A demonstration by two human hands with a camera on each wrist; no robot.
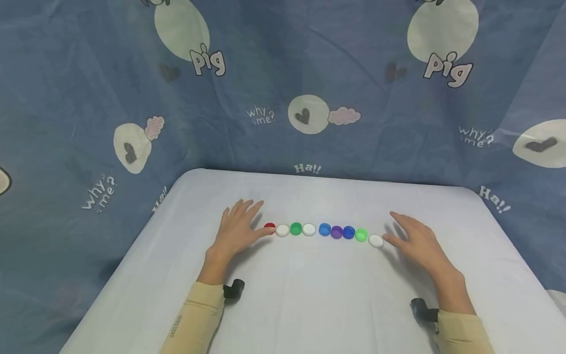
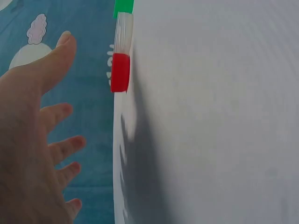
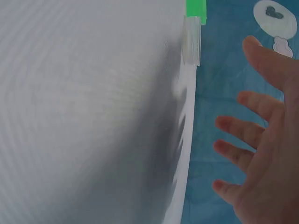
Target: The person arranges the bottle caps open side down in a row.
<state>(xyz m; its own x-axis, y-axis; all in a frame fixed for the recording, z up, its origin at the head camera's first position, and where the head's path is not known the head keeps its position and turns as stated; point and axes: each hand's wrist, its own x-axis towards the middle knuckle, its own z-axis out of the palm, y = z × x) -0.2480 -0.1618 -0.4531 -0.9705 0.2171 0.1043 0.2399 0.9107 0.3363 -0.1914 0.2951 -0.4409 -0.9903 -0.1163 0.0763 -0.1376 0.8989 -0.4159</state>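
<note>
Now flanking a row of coloured bottle caps (image 1: 325, 230): left hand (image 1: 236, 229) at nine o'clock, right hand (image 1: 415, 242) at three, fingers spread, gripping nothing.

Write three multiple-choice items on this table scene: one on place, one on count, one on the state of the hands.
1. Which cap lies nearest the left hand?
A. red B. purple C. blue

2. How many caps make up the row?
A. six B. nine C. twelve

3. How are the two hands?
A. gripping caps B. clenched fists C. open, fingers spread

Answers: 1 A, the red cap ends the row beside the left fingers. 2 B, nine caps show in the head view. 3 C, the left hand and right hand lie flat and hold nothing.
</note>
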